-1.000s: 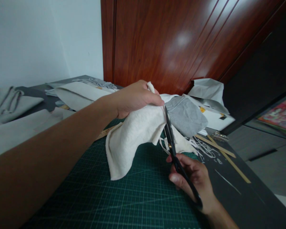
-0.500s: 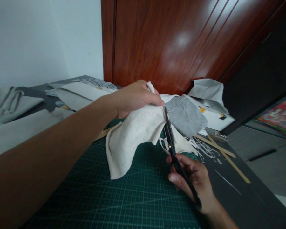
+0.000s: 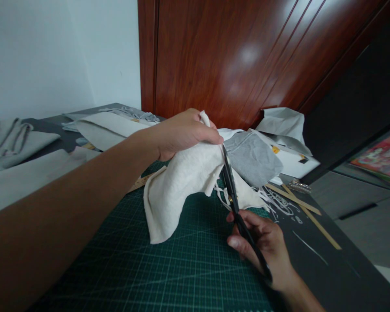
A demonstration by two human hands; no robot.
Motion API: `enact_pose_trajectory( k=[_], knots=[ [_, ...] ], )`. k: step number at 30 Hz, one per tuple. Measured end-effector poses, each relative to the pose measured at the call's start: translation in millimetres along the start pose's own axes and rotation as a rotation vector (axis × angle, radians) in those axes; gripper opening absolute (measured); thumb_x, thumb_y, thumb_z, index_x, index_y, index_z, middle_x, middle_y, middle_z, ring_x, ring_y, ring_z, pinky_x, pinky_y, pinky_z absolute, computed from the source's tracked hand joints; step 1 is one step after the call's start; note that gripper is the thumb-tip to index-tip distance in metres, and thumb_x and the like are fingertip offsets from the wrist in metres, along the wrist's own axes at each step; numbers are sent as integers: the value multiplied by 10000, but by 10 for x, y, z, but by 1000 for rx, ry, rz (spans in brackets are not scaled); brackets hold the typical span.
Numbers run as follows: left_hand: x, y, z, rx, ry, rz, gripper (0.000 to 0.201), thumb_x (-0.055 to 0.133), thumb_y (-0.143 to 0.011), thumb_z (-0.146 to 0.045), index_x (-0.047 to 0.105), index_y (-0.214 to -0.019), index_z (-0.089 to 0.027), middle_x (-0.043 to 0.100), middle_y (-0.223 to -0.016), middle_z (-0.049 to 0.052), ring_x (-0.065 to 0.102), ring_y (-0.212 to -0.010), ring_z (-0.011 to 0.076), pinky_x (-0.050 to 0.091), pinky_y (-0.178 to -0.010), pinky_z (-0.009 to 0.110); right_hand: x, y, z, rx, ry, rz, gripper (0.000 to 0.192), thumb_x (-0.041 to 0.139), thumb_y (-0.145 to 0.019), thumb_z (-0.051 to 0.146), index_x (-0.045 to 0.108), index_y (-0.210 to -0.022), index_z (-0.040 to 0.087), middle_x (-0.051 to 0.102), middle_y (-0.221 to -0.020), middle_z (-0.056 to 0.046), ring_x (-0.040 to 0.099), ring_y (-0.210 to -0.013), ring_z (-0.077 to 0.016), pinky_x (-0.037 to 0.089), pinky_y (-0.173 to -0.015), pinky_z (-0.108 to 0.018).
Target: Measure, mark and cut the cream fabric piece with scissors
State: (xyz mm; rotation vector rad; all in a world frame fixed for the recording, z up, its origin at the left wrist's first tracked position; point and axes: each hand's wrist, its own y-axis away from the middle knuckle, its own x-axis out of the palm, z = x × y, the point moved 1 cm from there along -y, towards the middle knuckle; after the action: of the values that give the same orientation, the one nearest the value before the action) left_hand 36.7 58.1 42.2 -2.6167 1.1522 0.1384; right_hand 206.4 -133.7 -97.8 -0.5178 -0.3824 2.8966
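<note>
The left hand is bunched tight around the top of the cream fabric, lifting it clear of the green cutting mat so the cloth hangs in a loose tent — that lift looks meant to keep the edge taut and open to the blades. Down below, the right hand has its fingers curled through the handles of the black scissors, gripping them firmly, and the blades point steeply up, nearly closed, right against the fabric's edge just under the left thumb. The angle makes sense: the cut runs upward along the hanging edge, not flat on the mat. The fabric itself is soft and fleecy-looking, off-white, with a ragged, thready edge by the blades — thin trimmed strips lie beside it on the dark table. A grey piece of cloth sits just behind the blades, and a wooden ruler lies near the scraps.
</note>
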Motion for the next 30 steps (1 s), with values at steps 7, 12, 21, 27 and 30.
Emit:
enact_pose_trajectory(
  k=[7, 12, 21, 27, 30],
  knots=[
    [-11, -12, 4, -1, 5, 15, 116, 768, -708, -179, 678, -701, -105, 620, -642, 28, 569, -554, 122, 378, -507, 240, -14, 14, -30, 0, 15, -6, 250, 872, -810, 317, 712, -986, 241, 456, -599, 90, 400, -463, -85, 322, -422, -209],
    [-49, -41, 36, 14, 27, 56, 124, 773, -711, -198, 697, -720, -101, 641, -659, 26, 592, -581, 129, 401, -538, 241, -5, 9, -4, -14, 5, -32, 251, 887, -788, 320, 716, -951, 234, 451, -583, 92, 409, -453, -85, 331, -419, -208],
    [-71, -11, -39, -31, 143, 54, 130, 681, -562, -59, 659, -675, -121, 639, -630, 1, 625, -611, 131, 440, -605, 236, 19, -14, 31, -21, -1, -54, 228, 866, -794, 321, 719, -943, 230, 448, -574, 91, 422, -434, -88, 348, -394, -205],
    [-67, -19, -17, 16, 158, 44, 93, 758, -664, -79, 676, -691, -114, 663, -681, 27, 620, -609, 126, 443, -583, 240, 10, -11, 27, -13, -2, -59, 245, 882, -781, 321, 723, -939, 223, 456, -574, 89, 442, -434, -92, 353, -395, -208],
    [-78, -19, -8, 11, 166, 32, 100, 775, -705, -91, 679, -713, -117, 663, -697, 33, 625, -618, 135, 445, -580, 252, 7, -1, 1, -20, 9, -57, 235, 865, -800, 338, 724, -947, 223, 457, -580, 86, 432, -441, -91, 345, -399, -206]
  ],
)
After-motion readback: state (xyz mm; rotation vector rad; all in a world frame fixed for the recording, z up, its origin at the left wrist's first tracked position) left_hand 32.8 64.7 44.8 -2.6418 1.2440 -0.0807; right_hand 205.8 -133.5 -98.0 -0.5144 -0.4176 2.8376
